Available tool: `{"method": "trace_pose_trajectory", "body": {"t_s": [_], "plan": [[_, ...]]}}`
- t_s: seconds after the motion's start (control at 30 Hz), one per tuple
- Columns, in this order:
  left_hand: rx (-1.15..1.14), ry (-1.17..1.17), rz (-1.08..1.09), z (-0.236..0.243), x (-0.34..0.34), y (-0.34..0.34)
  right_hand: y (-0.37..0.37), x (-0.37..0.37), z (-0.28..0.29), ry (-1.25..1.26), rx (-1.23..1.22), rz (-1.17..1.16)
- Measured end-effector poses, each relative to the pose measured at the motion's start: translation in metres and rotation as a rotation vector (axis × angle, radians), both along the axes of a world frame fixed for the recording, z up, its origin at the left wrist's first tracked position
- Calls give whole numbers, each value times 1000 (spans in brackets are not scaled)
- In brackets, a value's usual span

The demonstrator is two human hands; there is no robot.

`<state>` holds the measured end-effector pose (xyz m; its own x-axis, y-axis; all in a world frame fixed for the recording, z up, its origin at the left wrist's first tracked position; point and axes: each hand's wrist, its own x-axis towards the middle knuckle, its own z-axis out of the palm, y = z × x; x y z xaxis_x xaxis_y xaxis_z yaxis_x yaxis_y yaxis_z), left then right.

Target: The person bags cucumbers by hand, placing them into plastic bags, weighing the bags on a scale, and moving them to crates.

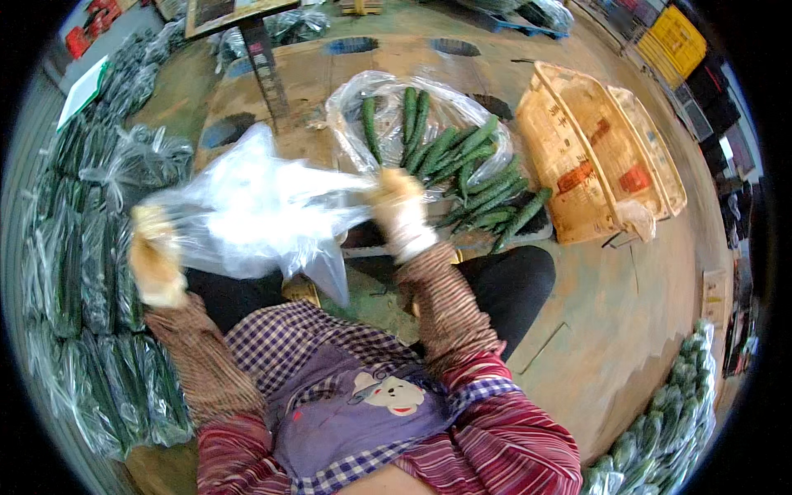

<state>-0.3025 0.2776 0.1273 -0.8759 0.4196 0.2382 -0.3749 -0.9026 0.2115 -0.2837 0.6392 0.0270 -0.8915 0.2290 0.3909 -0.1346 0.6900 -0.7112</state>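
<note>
Purple and checked, an apron [363, 425] with a cartoon animal on its front covered the person's lap, with striped red sleeves on either side. Beyond it spread a stained, greenish-brown floor [594, 330]. Along the left side lay a long bank of clear-wrapped packs [87, 272], packed side by side and full of long dark green vegetables. More wrapped green produce [660, 425] lined the lower right edge. Two worn tan plastic crates [569, 140] with reddish patches stood close together, to the right of the work.

A clear plastic bag [264, 198] stretched between the two hands, in front of the person and left of the loose cucumbers, its middle washed out by glare. Behind and to the right, another clear bag [346, 111] lay spread wide, with green cucumbers [470, 157] heaped partly on it and partly spilling past its near side.

Both hands wore tan gloves and were blurred. The left hand [157, 256] gripped the left end of the stretched bag; the right hand [400, 202] clutched its right end, just beside the cucumbers. On the floor lay a thin bent rod [544, 351].
</note>
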Motion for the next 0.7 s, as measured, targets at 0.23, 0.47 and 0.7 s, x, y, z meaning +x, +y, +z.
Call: {"method": "trace_pose_trajectory", "body": {"t_s": [0.23,0.47,0.7], "plan": [[-899,317,465,77,-43,55,53,16,80,98,-426,367],[-2247,1676,1132,139,-55,95,9,-88,148,792,326,99],[-1970,1304,1894,94,-29,-54,13,-96,139,805,112,52]]}}
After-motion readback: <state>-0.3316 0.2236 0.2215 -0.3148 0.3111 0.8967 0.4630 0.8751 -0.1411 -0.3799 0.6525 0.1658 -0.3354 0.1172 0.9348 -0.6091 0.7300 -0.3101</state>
